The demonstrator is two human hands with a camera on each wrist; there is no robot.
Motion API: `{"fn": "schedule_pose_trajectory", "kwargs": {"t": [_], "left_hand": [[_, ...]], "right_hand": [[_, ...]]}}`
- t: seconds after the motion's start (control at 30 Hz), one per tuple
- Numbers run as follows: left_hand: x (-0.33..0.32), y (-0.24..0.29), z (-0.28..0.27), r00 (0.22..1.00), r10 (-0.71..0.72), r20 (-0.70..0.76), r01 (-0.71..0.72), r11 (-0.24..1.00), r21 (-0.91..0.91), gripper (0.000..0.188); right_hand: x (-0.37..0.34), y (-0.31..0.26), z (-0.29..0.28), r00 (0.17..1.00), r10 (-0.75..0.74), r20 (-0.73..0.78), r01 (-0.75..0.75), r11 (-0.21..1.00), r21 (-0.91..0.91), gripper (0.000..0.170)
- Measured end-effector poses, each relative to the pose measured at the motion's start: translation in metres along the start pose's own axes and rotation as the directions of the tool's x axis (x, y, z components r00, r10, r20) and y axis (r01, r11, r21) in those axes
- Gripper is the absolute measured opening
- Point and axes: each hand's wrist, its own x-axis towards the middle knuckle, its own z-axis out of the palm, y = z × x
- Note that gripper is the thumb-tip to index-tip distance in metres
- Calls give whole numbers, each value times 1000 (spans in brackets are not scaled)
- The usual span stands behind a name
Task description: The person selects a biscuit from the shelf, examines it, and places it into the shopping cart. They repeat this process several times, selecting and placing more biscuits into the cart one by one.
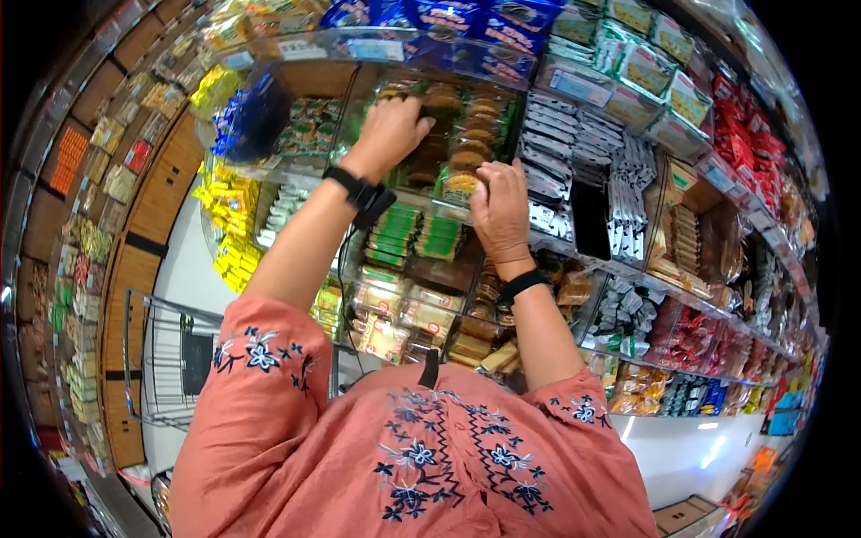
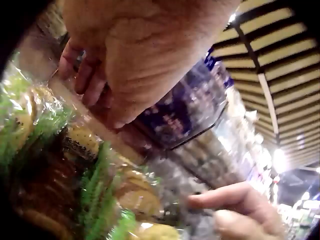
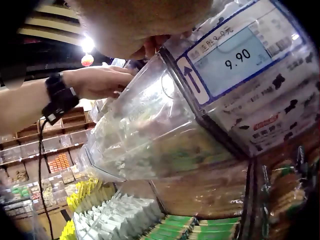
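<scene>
My left hand [image 1: 392, 134] reaches over the back of a clear bin of packaged round cookies [image 1: 473, 134]. In the left wrist view its fingers [image 2: 90, 82] bend downward near the bin's back strip, with nothing visible in them. My right hand [image 1: 502, 211] is at the bin's front right corner, thumb and forefinger beside the nearest cookies [image 1: 461, 186]. In the left wrist view the right forefinger [image 2: 225, 195] is nearly straight, above the thumb. Clear wrap and green trays [image 2: 97, 185] surround the cookies. The front wall hides the right fingertips in the right wrist view.
White-wrapped packets [image 1: 547, 148] fill the bin to the right. Blue bags [image 1: 444, 18] stand behind. Green-and-cream packs [image 1: 395, 235] lie on the tier below. A price card [image 3: 237, 60] reading 9.90 is on the bin front. A wire cart [image 1: 170, 359] stands at the left.
</scene>
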Motion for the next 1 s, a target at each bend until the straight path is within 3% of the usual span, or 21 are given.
{"fn": "schedule_pose_trajectory", "kwargs": {"t": [0.03, 0.1, 0.13, 0.27, 0.33, 0.37, 0.4, 0.43, 0.53, 0.63, 0.67, 0.7, 0.77, 0.8, 0.83, 0.9, 0.97, 1.0], "left_hand": [[-27, -4, -7, 967, 83, -242, -109, 989, -96, 35], [-80, -11, -21, 928, 38, -370, -150, 948, -280, 35], [-111, -18, -31, 935, -8, -355, -110, 945, -310, 38], [-244, -62, -41, 834, -423, -354, 239, 856, -459, 33], [-316, -95, -32, 688, -648, -326, 397, 712, -579, 32], [-357, -122, -19, 608, -711, -353, 490, 686, -538, 31], [-399, -145, -9, 532, -777, -337, 576, 624, -528, 32], [-442, -164, 0, 452, -831, -324, 652, 556, -516, 33], [-559, -207, 29, 173, -950, -260, 835, 282, -473, 40], [-682, -258, 87, -5, -986, -165, 882, 73, -465, 40], [-691, -255, 83, -90, -996, -21, 901, -73, -427, 45], [-704, -253, 94, -138, -989, -45, 888, -103, -448, 43], [-730, -256, 112, -117, -993, 19, 947, -117, -301, 39], [-720, -250, 101, -122, -977, 174, 937, -172, -305, 41], [-730, -252, 118, -131, -981, 144, 962, -161, -222, 48], [-762, -272, 164, -44, -986, 163, 986, -69, -153, 58], [-734, -267, 159, -8, -967, 256, 990, -43, -131, 71], [-738, -276, 178, 48, -960, 277, 984, -3, -180, 78]], "right_hand": [[0, 1, 0, 1000, -9, 6, 9, 1000, 13, 20], [0, 3, -1, 1000, -7, 0, 7, 999, 50, 19], [-1, 4, -2, 1000, -15, -9, 15, 999, 43, 19], [8, -28, -19, 999, -52, -11, 52, 995, 89, 21], [7, -62, -20, 998, -56, 42, 47, 979, 198, 23], [1, -82, -17, 993, -52, 107, 24, 969, 246, 18], [-13, -98, -8, 970, 38, 240, -132, 911, 389, 18], [-26, -113, 4, 918, 107, 383, -300, 819, 490, 17], [-66, -154, 46, 702, 35, 711, -539, 679, 499, 21], [-114, -175, 84, 472, -2, 882, -722, 573, 387, 23], [-123, -181, 91, 403, -25, 915, -755, 556, 348, 24], [-134, -186, 99, 332, -47, 942, -785, 540, 304, 24], [-155, -194, 115, 209, -76, 975, -840, 496, 219, 24], [-161, -201, 120, 166, -96, 982, -842, 504, 191, 24], [-167, -208, 123, 119, -113, 987, -844, 513, 160, 24], [-189, -214, 134, 70, -128, 989, -844, 521, 128, 24], [-195, -224, 140, -27, -145, 989, -818, 572, 62, 22], [-197, -231, 140, -52, -118, 992, -800, 599, 29, 20]]}}
